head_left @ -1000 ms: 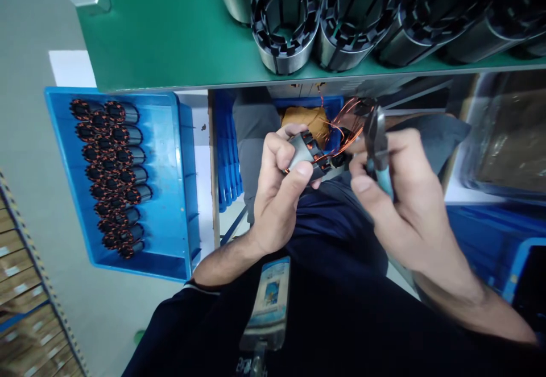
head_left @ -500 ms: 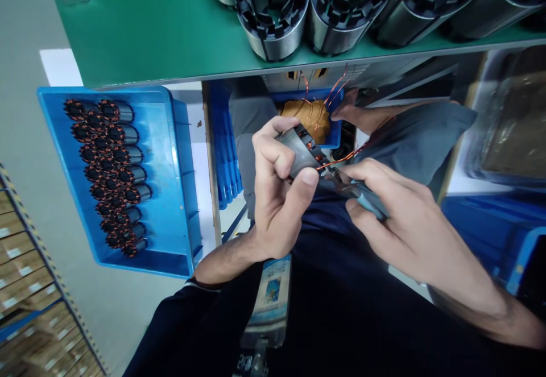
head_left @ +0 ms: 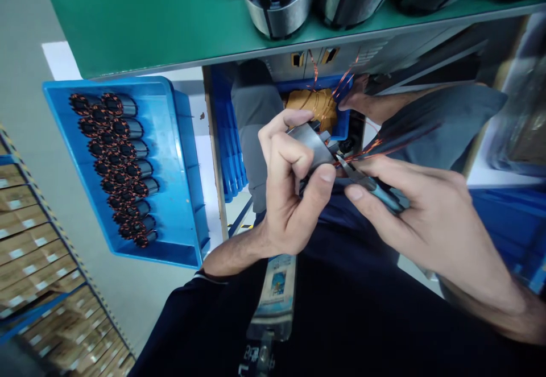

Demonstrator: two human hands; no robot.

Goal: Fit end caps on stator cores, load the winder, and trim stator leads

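Observation:
My left hand (head_left: pixel 294 189) is wrapped round a motor stator (head_left: pixel 313 144), a short metal cylinder with black slotted insulation, tilted toward the right. Orange copper wires (head_left: pixel 371 147) trail from its right side past my other hand. My right hand (head_left: pixel 418 212) grips a pair of cutting pliers (head_left: pixel 373 186) with blue-grey handles. The jaws of the pliers touch or nearly touch the stator's edge where the wires come out; whether they are closed on a wire I cannot tell. My fingers hide part of the stator.
Several wound stators (head_left: pixel 123 166) lie in rows in a blue bin (head_left: pixel 179 195) on the left. Larger metal-and-black stators (head_left: pixel 277 7) stand on a green bench (head_left: pixel 149 24). Below it, a blue crate (head_left: pixel 345 129) holds yellow material (head_left: pixel 311 104) and wire pieces.
Both hands, the stator and the pliers have shifted slightly right in view. The pliers' jaws now point into the stator's wire side, and the wires trail differently. The camera view has also moved.

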